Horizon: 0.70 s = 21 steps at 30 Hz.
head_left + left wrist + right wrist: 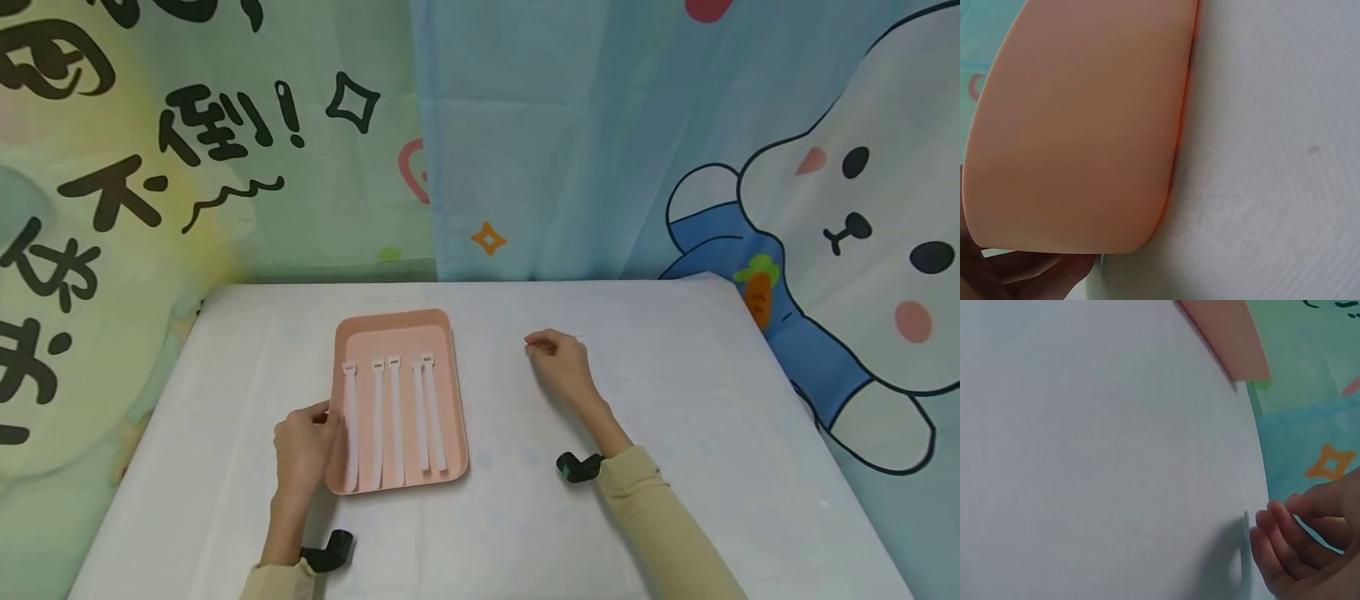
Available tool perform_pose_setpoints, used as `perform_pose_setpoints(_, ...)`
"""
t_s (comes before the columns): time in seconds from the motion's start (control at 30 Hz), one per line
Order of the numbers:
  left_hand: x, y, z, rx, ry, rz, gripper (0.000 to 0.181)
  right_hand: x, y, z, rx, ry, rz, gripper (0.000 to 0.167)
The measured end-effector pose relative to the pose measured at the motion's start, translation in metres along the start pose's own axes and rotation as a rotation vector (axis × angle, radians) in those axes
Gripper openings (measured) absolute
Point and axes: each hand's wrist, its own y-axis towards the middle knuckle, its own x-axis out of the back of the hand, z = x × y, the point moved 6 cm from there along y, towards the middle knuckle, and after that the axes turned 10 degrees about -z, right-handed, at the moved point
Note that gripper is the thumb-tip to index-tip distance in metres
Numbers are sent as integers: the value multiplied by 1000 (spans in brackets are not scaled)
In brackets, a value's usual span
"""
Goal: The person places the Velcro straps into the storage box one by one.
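Note:
Several white straps with slotted heads, resembling cable ties [395, 421], lie lengthwise in a pink tray [393, 327] on the table. My left hand [306, 442] grips the tray's left rim. In the left wrist view, the tray's outer wall [1085, 125] fills much of the picture, and the left fingers [1054, 275] are partly hidden at its lower edge. To the right of the tray, my right hand [564, 364] is above the table with its fingers loosely bent. Nothing shows between those fingertips [1275, 507] in the right wrist view.
A white cloth covers the table [510, 533]. Behind it hangs a printed curtain [540, 150] with writing and a cartoon animal. Black wrist cameras, such as the one on the right wrist [577, 468], stick out beside both wrists.

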Motion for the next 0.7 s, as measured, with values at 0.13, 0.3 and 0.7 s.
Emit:
perform_pose_setpoints(0.13, 0, 0, -1, 2, -4, 3, 24, 12, 2, -9, 2, -16, -13, 17)
perform_pose_setpoints(0.3, 0, -1, -2, 4, -6, 3, 25, 27, 5, -19, -16, -37, -38, 22)
perform_pose_setpoints(0.7, 1, -1, -2, 3, -3, 10, 25, 56, 11, -40, -97, -110, -106, 41)
